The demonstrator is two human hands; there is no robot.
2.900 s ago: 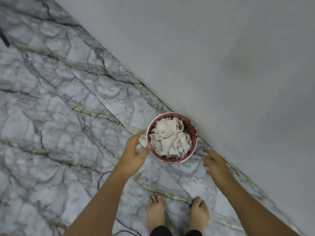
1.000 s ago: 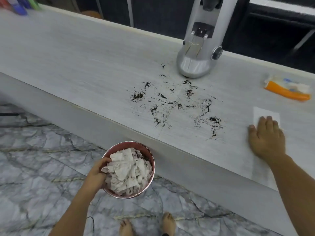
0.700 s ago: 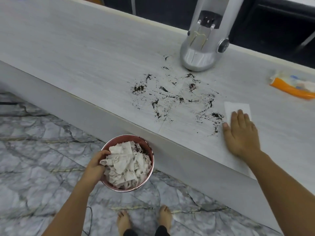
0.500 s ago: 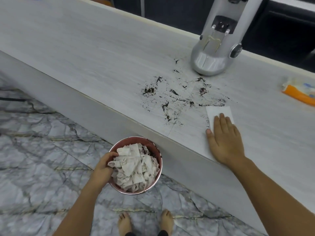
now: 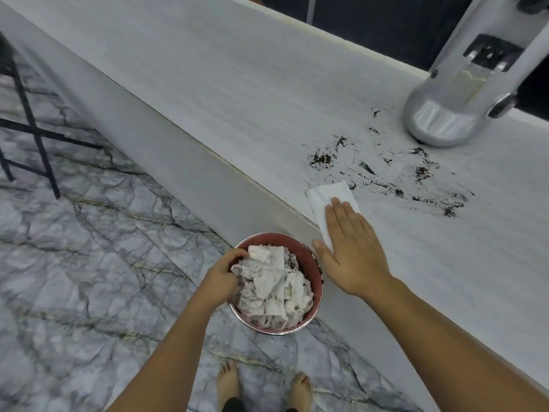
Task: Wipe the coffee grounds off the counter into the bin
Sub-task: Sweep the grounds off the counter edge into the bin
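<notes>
- My right hand [image 5: 352, 251] lay flat on the white paper towel [image 5: 326, 200], fingers spread and straight, pressing it to the counter [image 5: 237, 84] right at the counter's front edge.
- The coffee grounds [image 5: 386, 176] sat scattered in dark specks and small clumps beyond the towel, between it and the silver machine [image 5: 454, 105] at the back of the counter; the towel's far corner just touched the nearest specks.
- My left hand [image 5: 221, 279] had its fingers curled over the rim of the red bin [image 5: 315, 263], gripping it on the side away from the counter.
- The bin hung just below the counter's front edge, directly under the towel; whether its rim touched the counter face I could not tell.
- Crumpled white paper [image 5: 270, 286], stained in spots, filled the bin to its rim.
- Below the bin lay the grey marble floor [image 5: 89, 263], with my bare feet [image 5: 228, 385] on it.
</notes>
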